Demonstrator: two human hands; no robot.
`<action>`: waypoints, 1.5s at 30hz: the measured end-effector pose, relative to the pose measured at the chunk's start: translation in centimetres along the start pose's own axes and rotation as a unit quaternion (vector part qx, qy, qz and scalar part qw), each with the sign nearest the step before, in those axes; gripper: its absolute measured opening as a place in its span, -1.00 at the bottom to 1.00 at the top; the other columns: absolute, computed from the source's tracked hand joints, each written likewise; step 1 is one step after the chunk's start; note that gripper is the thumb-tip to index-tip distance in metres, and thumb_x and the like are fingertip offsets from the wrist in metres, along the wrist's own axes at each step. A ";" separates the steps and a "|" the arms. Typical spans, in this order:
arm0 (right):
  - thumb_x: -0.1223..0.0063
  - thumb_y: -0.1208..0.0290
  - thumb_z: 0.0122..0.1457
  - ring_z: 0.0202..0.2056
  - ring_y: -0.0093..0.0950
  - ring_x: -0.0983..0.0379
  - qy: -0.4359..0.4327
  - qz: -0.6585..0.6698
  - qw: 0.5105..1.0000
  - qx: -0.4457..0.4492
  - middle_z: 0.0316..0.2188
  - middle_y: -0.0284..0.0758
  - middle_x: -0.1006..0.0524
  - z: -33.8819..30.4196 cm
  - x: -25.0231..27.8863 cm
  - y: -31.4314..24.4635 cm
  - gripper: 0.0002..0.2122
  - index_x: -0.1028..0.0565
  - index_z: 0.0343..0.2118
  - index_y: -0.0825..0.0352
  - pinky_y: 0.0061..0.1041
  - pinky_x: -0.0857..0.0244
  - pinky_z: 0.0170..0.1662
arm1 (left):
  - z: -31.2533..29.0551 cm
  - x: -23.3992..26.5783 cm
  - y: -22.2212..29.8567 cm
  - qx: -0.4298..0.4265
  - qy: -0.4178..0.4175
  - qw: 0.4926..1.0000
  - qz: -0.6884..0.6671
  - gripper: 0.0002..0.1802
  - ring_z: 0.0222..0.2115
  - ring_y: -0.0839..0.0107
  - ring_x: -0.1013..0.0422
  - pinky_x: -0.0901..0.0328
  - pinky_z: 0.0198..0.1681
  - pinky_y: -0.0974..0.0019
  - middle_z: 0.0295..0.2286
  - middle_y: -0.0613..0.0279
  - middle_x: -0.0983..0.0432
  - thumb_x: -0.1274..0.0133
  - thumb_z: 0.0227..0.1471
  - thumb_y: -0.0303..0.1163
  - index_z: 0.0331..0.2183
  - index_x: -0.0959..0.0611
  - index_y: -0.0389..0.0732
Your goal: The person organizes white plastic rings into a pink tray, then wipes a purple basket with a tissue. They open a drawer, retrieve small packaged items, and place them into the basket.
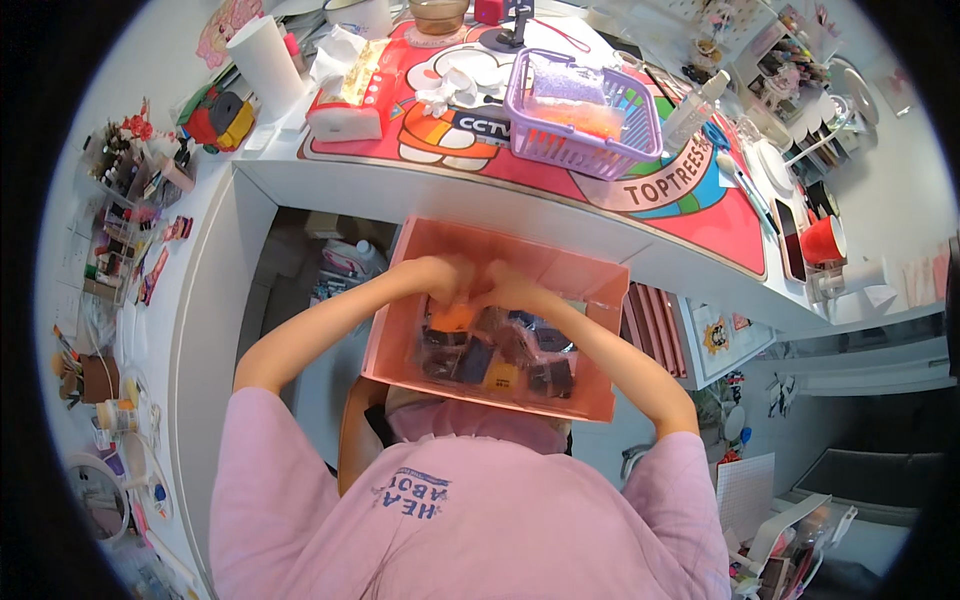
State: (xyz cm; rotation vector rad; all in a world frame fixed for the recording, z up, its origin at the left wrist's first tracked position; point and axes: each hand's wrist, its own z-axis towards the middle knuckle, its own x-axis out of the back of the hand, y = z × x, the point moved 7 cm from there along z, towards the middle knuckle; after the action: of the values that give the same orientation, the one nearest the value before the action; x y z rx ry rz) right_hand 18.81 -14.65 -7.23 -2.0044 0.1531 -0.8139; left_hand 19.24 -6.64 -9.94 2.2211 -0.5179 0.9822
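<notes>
A salmon-pink open box point(390, 357) rests across my lap, below the desk's front edge. Both hands reach into its far part, close together. The fingers of my left hand point(452, 278) are curled downward. Beside it, my right hand point(507, 287) is also bent inward with its fingers drawn together. What they grip, if anything, I cannot make out. Just nearer than the hands lies an orange item point(455, 318). Around it are several dark packets in clear plastic, and a yellow packet point(501, 376) sits near the box's near wall.
On the desk stand a purple basket point(585, 150) with bagged beads, a red tissue pack point(352, 105), a paper roll point(266, 65) and a clear spray bottle point(697, 108). A phone point(790, 240) and red cup point(823, 240) lie at the right. An open drawer point(725, 340) is right of the box.
</notes>
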 end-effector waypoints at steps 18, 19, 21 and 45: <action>-0.23 0.45 -0.08 -0.50 -0.59 -0.51 0.418 -0.209 0.869 0.162 -0.53 -0.24 -0.60 -10.6 31.8 -16.6 -0.86 -0.62 -0.42 0.34 -0.57 -0.38 -0.37 | -6.7 35.9 7.7 -0.131 0.470 0.854 -0.178 -0.87 -0.60 0.58 -0.46 -0.34 -0.51 0.51 -0.62 0.20 -0.54 -0.20 -0.17 -0.44 -0.50 -0.66 -0.31; -0.24 0.43 -0.09 -0.50 -0.59 -0.52 0.392 -0.182 0.893 0.125 -0.52 -0.22 -0.60 -9.7 31.9 -15.2 -0.85 -0.62 -0.41 0.33 -0.57 -0.37 -0.38 | -5.5 35.3 6.8 -0.135 0.457 0.860 -0.183 -0.85 -0.61 0.59 -0.46 -0.34 -0.52 0.52 -0.63 0.21 -0.54 -0.22 -0.17 -0.42 -0.50 -0.65 -0.30; -0.20 0.43 -0.01 -0.49 -0.68 -0.44 0.383 -0.128 0.909 0.103 -0.49 -0.30 -0.60 -9.1 32.4 -12.9 -0.81 -0.60 -0.31 0.36 -0.59 -0.35 -0.38 | -4.2 34.2 6.2 -0.118 0.455 0.862 -0.188 -0.82 -0.62 0.59 -0.45 -0.32 -0.54 0.50 -0.65 0.22 -0.53 -0.21 -0.17 -0.42 -0.46 -0.63 -0.30; -0.19 0.40 -0.19 -0.27 -0.10 -0.46 0.186 -0.187 0.962 -0.068 -0.41 -0.02 -0.53 0.1 -1.3 6.9 -0.76 -0.55 -0.43 0.43 -0.21 -0.34 -0.23 | 7.0 -6.1 -0.9 0.155 0.049 0.905 -0.393 -0.63 -0.53 0.30 -0.45 -0.34 -0.49 0.29 -0.53 0.06 -0.54 -0.32 -0.52 -0.55 -0.46 -0.62 -0.34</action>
State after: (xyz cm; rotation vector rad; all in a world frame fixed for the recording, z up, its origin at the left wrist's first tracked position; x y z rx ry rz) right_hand 19.27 -17.88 -13.38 -2.0184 0.0443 -1.4570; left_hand 19.43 -10.33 -18.52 2.3036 0.5995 0.7461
